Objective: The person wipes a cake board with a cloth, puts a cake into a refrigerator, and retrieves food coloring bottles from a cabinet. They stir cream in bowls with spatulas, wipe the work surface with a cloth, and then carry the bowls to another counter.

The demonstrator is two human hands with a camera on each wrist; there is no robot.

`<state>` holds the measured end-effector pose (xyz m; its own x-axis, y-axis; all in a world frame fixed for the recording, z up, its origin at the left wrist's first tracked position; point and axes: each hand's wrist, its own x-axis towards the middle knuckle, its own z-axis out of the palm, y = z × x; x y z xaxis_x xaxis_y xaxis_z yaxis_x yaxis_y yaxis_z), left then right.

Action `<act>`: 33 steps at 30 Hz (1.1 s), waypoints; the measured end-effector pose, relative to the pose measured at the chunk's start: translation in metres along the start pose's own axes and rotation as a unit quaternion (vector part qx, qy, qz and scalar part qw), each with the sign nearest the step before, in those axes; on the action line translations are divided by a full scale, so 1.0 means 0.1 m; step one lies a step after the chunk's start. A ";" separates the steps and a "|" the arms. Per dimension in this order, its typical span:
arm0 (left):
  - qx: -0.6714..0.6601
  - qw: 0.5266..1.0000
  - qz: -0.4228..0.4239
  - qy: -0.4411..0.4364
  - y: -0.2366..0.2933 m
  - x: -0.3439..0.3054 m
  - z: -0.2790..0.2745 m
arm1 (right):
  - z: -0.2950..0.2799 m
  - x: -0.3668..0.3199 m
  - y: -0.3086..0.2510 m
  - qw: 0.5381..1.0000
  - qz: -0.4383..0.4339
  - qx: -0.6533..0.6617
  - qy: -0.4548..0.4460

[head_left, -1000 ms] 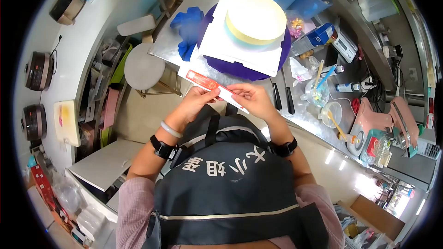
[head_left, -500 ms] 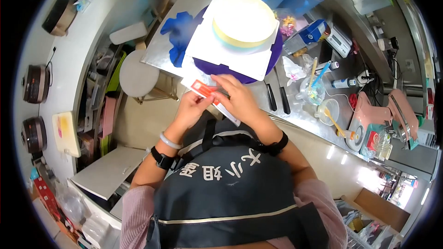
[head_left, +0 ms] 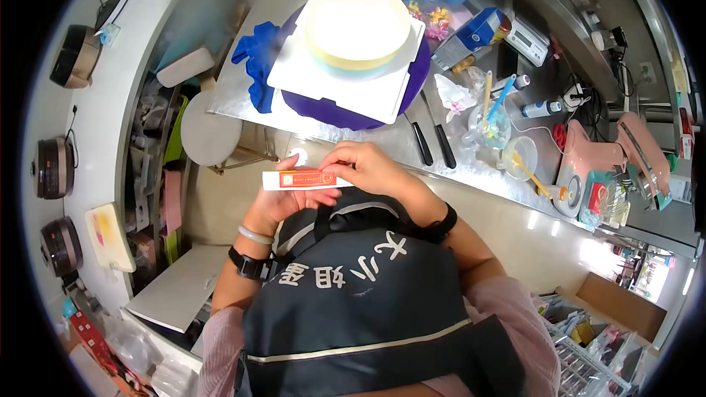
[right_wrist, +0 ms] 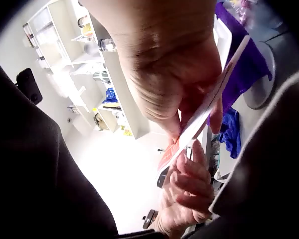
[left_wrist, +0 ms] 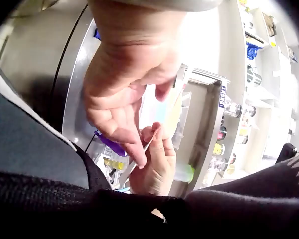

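A long, narrow white packet [head_left: 276, 180] with a red printed panel lies level before the apron in the head view. The right hand [head_left: 371, 169] pinches it near its right end, thumb on top; the right wrist view shows this hand [right_wrist: 164, 74] gripping the thin packet [right_wrist: 194, 124], seen edge-on. Beneath the packet is the left hand [head_left: 279, 202], its fingers stretched out loosely along the underside. In the left wrist view the left hand's fingers [left_wrist: 122, 129] lie beside the packet's edge, with the right hand [left_wrist: 154, 174] beyond.
A round pale-yellow cake form [head_left: 358, 26] stands on a white board [head_left: 294, 77] over a purple round [head_left: 334, 116]. Two black-handled knives [head_left: 434, 145], cups with spatulas [head_left: 518, 158], a pink mixer [head_left: 588, 154] and a scale [head_left: 528, 40] are to the right; a blue cloth [head_left: 257, 66] lies left.
The packet has turned from slanting to level and moved left. The left hand has shifted from pinching it to lying beneath it with looser fingers. The view has shifted a little right.
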<state>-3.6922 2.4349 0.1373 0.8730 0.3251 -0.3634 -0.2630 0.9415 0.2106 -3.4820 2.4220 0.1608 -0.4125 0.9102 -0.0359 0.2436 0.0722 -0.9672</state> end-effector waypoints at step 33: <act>0.036 0.978 0.116 0.172 -0.04 0.39 -0.02 | 0.07 0.02 0.28 0.960 -0.117 -0.208 0.148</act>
<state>-3.6580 2.4439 0.1208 0.6003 0.5506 -0.5800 -0.3972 0.8348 0.3814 -3.4825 2.4233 0.1313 -0.2463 0.9207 0.3028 0.5297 0.3896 -0.7535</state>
